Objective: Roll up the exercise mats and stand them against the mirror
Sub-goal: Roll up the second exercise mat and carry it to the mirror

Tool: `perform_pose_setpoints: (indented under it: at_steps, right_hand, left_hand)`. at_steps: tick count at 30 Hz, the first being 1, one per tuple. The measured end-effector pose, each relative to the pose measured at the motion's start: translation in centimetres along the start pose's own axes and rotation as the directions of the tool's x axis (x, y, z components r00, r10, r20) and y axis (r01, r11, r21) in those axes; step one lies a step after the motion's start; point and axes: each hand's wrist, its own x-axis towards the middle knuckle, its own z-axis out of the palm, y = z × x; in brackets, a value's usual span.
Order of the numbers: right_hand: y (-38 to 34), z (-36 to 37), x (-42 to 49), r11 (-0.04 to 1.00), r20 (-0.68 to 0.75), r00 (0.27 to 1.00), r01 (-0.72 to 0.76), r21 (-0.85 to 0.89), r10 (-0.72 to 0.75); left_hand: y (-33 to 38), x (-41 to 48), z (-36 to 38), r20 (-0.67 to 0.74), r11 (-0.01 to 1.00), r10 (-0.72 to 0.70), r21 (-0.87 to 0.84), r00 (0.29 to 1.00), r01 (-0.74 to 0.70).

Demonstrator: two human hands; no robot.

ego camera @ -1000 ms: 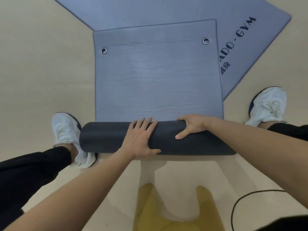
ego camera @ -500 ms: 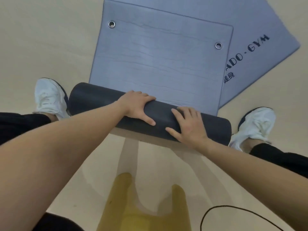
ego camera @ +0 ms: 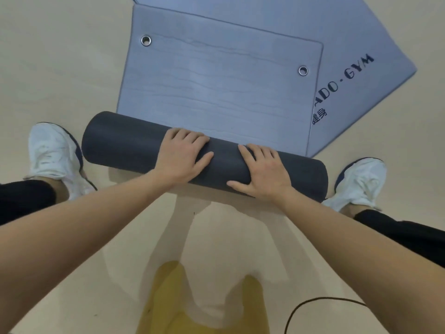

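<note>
As seen from above, half rolled on the pale floor (ego camera: 48,56): a grey exercise mat (ego camera: 216,92), with its rolled part (ego camera: 125,141) as a dark cylinder across the middle, running from 9 o'clock to about 4 o'clock. Beyond the roll, toward 12 o'clock, the unrolled part lying flat, with two metal eyelets (ego camera: 146,40) near the far corners. Under its far end, toward 1 o'clock, a second mat (ego camera: 361,32), spread flat at another angle, with dark lettering (ego camera: 356,68) ending in "GYM". On top of the roll, just left of centre, the left hand (ego camera: 180,157): grip open, palm down on the foam, fingers bent over the far side, thumb on the near side, closed around nothing. At its 3 o'clock, a little apart, the right hand (ego camera: 265,174): grip also open, palm and spread fingers pressed flat on the roll, thumb pointing to 9 o'clock. Beside the left end of the roll, at 9 o'clock, a white left shoe (ego camera: 53,153). Close to the right end, at 4 o'clock, a white right shoe (ego camera: 358,182); touching or only near, cannot tell. At 6 o'clock, a piece of yellow cloth (ego camera: 168,297). At 5 o'clock, a thin black cable (ego camera: 313,307), curved on the floor.
</note>
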Motion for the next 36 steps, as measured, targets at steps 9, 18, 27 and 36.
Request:
perform_pose_setpoints:
  at_steps: [9, 18, 27, 36]
  right_hand:
    - [3.5, -3.2, 5.3, 0.981, 0.157, 0.985, -0.095, 0.170, 0.069]
    - [1.9, -1.9, 2.6, 0.983, -0.180, 0.970, -0.175, -0.064, 0.161]
    - [5.8, -4.9, 8.4, 0.975, 0.100, 0.972, -0.204, -0.090, 0.213]
    - [10.4, -8.1, 14.6, 0.922, 0.404, 0.899, -0.288, 0.258, 0.168]
  left_hand:
    - [0.9, 0.1, 0.8, 0.033, 0.995, -0.057, 0.085, 0.998, 0.054]
    - [-1.5, 9.1, -1.4, 0.154, 0.996, -0.042, 0.083, 0.987, 0.029]
    - [-2.7, 14.0, -3.8, 0.141, 0.996, -0.015, -0.084, 0.990, 0.027]
    - [-3.0, 10.7, -2.9, 0.102, 0.981, 0.088, 0.165, 0.991, -0.104]
